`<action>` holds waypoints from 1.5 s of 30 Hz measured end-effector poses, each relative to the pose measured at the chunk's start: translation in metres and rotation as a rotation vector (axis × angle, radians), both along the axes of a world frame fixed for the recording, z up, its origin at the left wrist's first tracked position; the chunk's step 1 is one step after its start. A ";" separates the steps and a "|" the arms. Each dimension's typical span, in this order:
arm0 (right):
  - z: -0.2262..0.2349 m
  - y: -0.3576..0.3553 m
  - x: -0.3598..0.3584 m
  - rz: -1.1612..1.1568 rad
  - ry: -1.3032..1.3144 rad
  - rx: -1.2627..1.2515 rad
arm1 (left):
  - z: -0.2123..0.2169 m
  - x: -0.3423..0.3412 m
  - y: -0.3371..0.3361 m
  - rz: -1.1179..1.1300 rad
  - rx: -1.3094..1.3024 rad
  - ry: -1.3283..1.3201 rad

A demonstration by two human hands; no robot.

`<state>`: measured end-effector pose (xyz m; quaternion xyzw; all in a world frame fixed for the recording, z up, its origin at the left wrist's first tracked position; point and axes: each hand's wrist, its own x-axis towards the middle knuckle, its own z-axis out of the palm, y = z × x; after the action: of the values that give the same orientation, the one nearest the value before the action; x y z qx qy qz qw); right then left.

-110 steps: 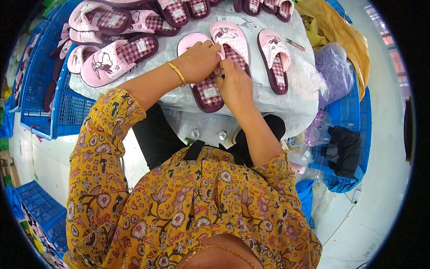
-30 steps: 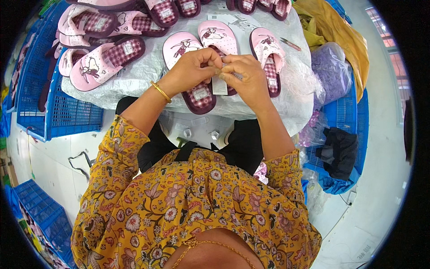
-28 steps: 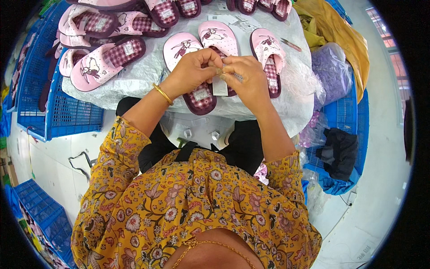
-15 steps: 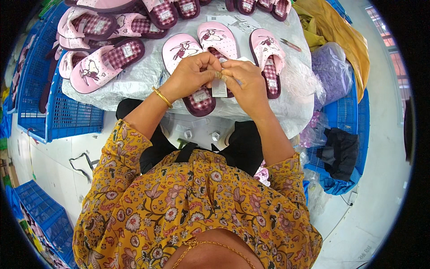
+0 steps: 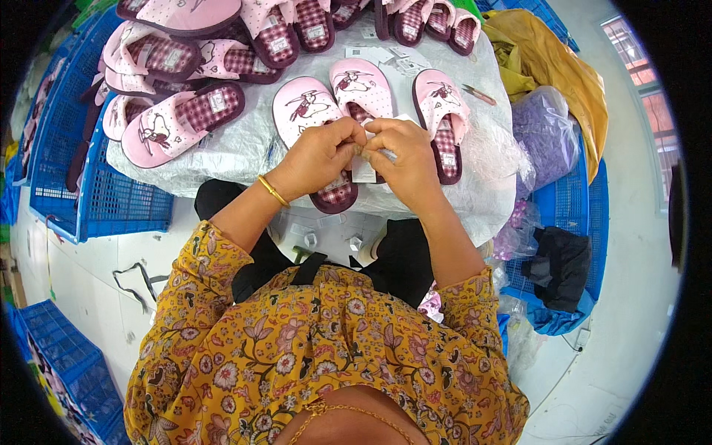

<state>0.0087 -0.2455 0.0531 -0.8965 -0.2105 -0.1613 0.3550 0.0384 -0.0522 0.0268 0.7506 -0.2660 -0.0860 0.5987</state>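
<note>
My left hand [image 5: 320, 157], with a gold bangle at its wrist, and my right hand [image 5: 406, 159] meet fingertip to fingertip over the near edge of the table. Both are closed in a pinch at the top of a white paper tag [image 5: 363, 172], which hangs below the fingers. Whatever thin part they grip there is hidden. Under the hands lie a pink slipper [image 5: 302, 104] with a dark checked insole and a second pink slipper [image 5: 360, 83] beside it, partly covered. Another pink slipper [image 5: 443, 104] lies just right of my right hand, touched by neither hand.
Thread snips [image 5: 479, 95] and white paper tags [image 5: 386, 58] lie on the plastic-covered table [image 5: 256, 122]. More pink slippers [image 5: 178, 122] are piled at the left and far side. Blue crates [image 5: 122, 193] flank the table; a purple bag [image 5: 547, 141] sits at the right.
The whole scene sits slightly lower in the picture. My hands stay pinched together at the tag over the same slippers, with only a slight shift of the fingers.
</note>
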 end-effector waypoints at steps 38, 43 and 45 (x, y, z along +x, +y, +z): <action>0.004 0.071 0.038 -0.236 -0.024 -0.510 | -0.045 0.008 0.059 0.737 -0.037 -0.530; -0.004 0.071 0.048 -0.323 -0.082 -0.417 | -0.042 0.012 0.060 0.752 -0.089 -0.578; -0.008 0.067 0.045 -0.329 -0.185 -0.358 | -0.041 0.009 0.060 0.731 -0.098 -0.519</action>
<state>0.0538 -0.1781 0.0451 -0.9486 -0.1186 -0.2585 0.1387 0.0469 0.0079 -0.0143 0.7629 -0.1285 0.3347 0.5379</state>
